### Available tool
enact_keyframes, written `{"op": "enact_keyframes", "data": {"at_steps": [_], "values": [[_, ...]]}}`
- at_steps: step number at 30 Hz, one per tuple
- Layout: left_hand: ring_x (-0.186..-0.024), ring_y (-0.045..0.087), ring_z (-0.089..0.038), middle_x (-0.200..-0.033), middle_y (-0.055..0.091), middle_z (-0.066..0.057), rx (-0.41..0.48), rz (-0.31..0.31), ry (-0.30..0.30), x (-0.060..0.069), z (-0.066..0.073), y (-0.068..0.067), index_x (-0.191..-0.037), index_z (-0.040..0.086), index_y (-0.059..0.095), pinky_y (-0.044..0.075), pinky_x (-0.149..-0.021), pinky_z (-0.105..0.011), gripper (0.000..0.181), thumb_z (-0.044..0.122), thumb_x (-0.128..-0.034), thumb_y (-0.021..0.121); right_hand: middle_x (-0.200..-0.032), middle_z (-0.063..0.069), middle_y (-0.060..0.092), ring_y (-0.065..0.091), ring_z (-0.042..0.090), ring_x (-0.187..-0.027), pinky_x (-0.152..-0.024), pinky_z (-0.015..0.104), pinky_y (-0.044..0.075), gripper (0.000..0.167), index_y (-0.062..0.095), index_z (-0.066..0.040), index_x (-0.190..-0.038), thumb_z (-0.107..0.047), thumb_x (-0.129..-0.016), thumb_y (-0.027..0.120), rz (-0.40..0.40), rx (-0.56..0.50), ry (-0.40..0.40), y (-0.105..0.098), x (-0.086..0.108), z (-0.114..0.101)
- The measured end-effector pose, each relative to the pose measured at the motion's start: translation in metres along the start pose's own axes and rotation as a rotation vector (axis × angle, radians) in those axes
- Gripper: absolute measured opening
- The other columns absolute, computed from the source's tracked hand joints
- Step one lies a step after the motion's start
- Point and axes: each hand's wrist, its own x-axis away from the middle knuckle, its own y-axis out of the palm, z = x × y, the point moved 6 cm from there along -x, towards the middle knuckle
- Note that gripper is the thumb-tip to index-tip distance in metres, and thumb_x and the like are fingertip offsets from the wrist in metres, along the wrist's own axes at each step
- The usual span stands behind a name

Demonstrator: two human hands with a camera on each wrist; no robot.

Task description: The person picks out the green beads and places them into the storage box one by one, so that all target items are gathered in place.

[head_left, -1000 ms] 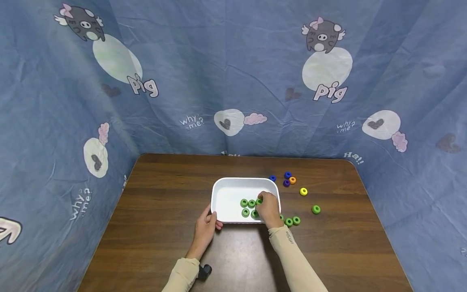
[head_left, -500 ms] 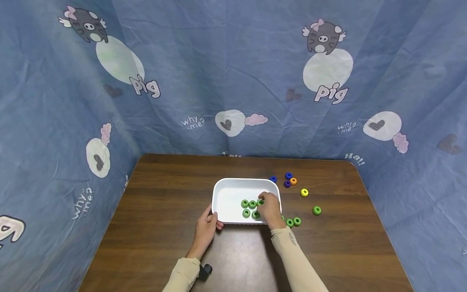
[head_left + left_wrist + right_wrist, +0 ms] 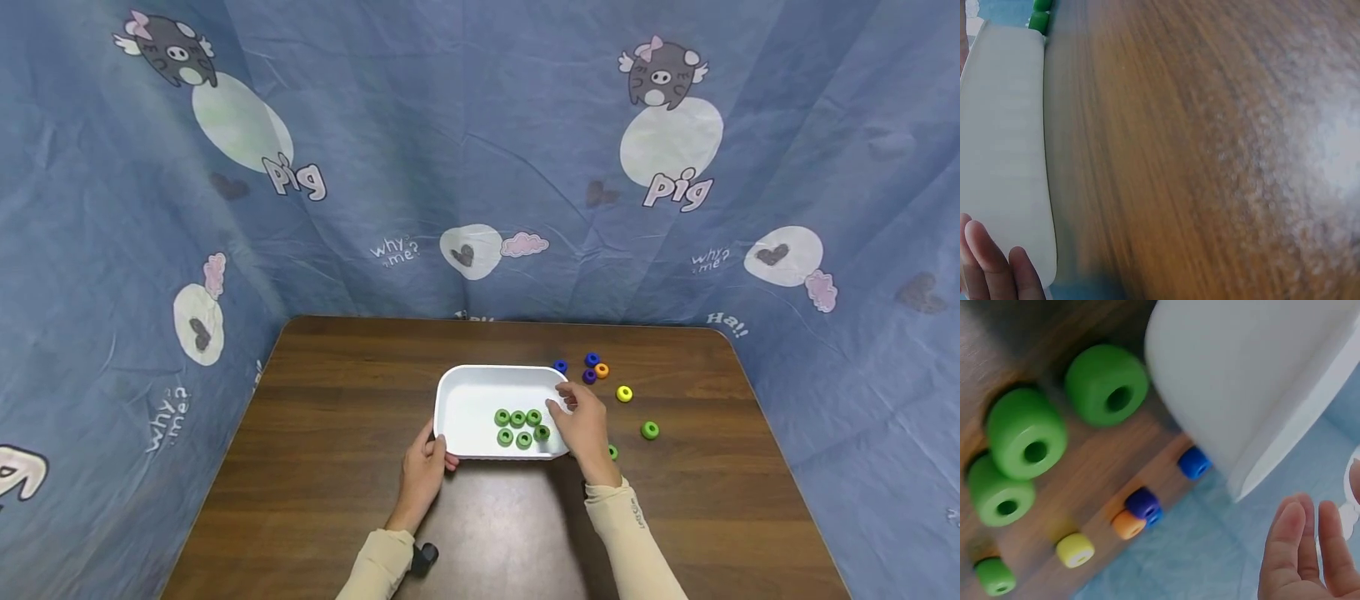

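A white rectangular tray (image 3: pixel 468 396) stands on the table and holds several green ring-shaped beads (image 3: pixel 502 423) grouped in its right half. My left hand (image 3: pixel 422 475) grips the tray's near-left corner, thumb over the rim; its fingers (image 3: pixel 988 253) show against the tray's outer wall in the left wrist view. Above the tray's right end is my right hand (image 3: pixel 587 423), fingers apart and slightly bent, with no bead seen between them. More green beads (image 3: pixel 1094 365) lie outside the tray on the right; in the head view that hand and forearm hide some of them.
Beyond the tray's right end lie blue beads (image 3: pixel 1191 464), a purple bead (image 3: pixel 1140 499), an orange bead (image 3: pixel 1125 526) and a yellow bead (image 3: pixel 624 399). A lone green bead (image 3: pixel 649 436) sits farther right. Blue printed cloth (image 3: pixel 480 167) surrounds the wooden table (image 3: pixel 337 400).
My right hand has let go of a green bead in the tray and moved right, its fingers parting. Another green bead now shows in the tray. My left hand stays on the corner.
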Motion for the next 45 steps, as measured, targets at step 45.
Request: {"op": "enact_keyframes", "data": {"at_steps": [45], "values": [[-0.059, 0.065, -0.011, -0.07, 0.071, -0.008, 0.033, -0.034, 0.013, -0.001, 0.004, 0.001, -0.152, 0.002, 0.041, 0.054, -0.059, -0.025, 0.051, 0.013, -0.1032, 0.05, -0.115, 0.024, 0.072, 0.07, 0.041, -0.107, -0.094, 0.051, 0.054, 0.037, 0.07, 0.0, -0.116, -0.01, -0.081, 0.077, 0.02, 0.072, 0.333, -0.05, 0.06, 0.112]]}}
